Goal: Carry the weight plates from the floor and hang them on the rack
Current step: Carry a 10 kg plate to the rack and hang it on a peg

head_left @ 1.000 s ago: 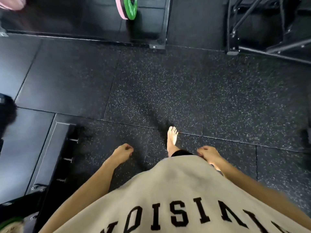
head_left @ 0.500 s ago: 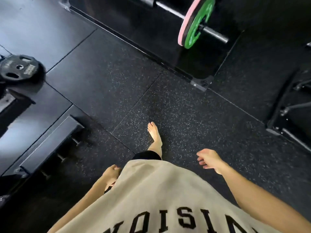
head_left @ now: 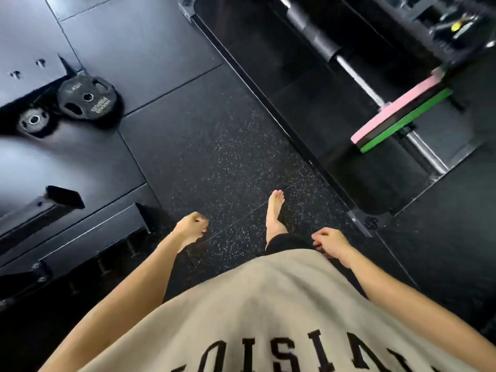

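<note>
Rubber floor (head_left: 214, 146): black speckled tiles with seams, running ahead of both hands.
Left hand (head_left: 191, 228): fingers curled loosely, holding nothing, hanging over the floor.
Right hand (head_left: 331, 243): fingers loosely curled, empty, just above the beige shirt (head_left: 268, 312).
Weight plates (head_left: 86, 98): two dark plates lying well ahead and to the left of the left hand, the larger touching the smaller plate (head_left: 34, 120) beside it; not held.
Platform (head_left: 308, 84): smooth black slab with a metal edge, ahead and right of the right hand.
Barbell (head_left: 357, 76): lies on the platform, carrying pink and green discs (head_left: 400, 114).
Bare foot (head_left: 274, 210): planted between the hands.
Black steel frame (head_left: 80, 232): low, left of the left hand.
</note>
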`<state>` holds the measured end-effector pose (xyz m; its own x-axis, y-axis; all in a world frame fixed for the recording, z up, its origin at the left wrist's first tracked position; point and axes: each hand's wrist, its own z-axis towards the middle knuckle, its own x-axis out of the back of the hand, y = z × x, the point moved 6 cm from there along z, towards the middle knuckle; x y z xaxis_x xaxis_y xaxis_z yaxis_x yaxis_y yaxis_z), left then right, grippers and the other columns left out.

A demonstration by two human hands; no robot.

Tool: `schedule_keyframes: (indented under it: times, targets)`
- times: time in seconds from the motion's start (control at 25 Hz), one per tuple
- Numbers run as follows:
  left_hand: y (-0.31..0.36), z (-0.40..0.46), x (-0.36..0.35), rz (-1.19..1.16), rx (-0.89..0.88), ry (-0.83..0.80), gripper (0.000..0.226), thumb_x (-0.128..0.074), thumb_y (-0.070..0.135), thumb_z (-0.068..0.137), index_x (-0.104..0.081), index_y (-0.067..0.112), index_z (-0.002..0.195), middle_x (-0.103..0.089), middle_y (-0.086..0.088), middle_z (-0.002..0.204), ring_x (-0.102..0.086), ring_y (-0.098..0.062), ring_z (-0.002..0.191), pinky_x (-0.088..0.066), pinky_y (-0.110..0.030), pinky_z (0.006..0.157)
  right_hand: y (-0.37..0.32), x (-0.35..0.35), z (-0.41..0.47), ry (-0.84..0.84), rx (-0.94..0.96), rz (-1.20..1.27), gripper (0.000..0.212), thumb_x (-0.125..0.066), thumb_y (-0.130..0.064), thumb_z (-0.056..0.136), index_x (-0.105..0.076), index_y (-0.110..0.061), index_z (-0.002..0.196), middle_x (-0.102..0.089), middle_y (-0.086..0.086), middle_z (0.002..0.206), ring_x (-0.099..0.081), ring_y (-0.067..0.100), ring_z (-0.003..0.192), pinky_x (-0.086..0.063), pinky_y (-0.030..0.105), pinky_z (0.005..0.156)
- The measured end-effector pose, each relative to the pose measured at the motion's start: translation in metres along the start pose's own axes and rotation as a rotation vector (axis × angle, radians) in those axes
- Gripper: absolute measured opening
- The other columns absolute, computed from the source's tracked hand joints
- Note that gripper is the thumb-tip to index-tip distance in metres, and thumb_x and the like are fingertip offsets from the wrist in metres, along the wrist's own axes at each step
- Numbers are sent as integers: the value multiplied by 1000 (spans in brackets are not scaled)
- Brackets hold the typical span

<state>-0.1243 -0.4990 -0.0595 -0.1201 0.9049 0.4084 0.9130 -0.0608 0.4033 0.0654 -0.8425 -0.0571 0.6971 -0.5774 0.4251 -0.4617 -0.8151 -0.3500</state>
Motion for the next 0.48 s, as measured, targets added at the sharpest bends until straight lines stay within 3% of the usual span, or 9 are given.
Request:
schedule_keyframes:
  times: [0.08, 0.24, 0.36, 0.48]
  targets:
    - [27, 29, 20, -58, 30, 17, 20, -47, 22, 100, -60, 10, 107, -61, -6, 85, -55, -24, 73, -37, -25, 54, -54, 4, 44, -55, 31, -101, 15, -60, -16, 93, -65, -15, 79, -67, 8, 81, -57, 18, 68, -42, 26, 56]
    - [21, 64, 56, -146, 256, 74, 21, -49, 21, 97, -62, 9, 108, -58, -5, 77, -52, -21, 62, -37, -22, 51, -208, 16, 114, -140, 128, -294, 11, -60, -16, 93, -65, -10, 85, -66, 9, 80, -57, 18, 66, -42, 27, 59]
    - [39, 81, 85, -243, 354, 160, 20, -51, 23, 99, -63, 11, 110, -63, -9, 91, -57, -22, 72, -42, -23, 53, -320, 8, 147, -236, 181, -380, 12, -57, -17, 96, -62, -13, 85, -62, 11, 83, -53, 17, 61, -41, 25, 50]
    - [50, 95, 110, -314, 425, 200, 22, -50, 21, 101, -64, 9, 113, -64, -9, 105, -56, -20, 84, -43, -23, 56, -433, -17, 176, -307, 278, -492, 11, -56, -22, 97, -64, -14, 95, -65, 8, 86, -59, 19, 74, -48, 28, 58]
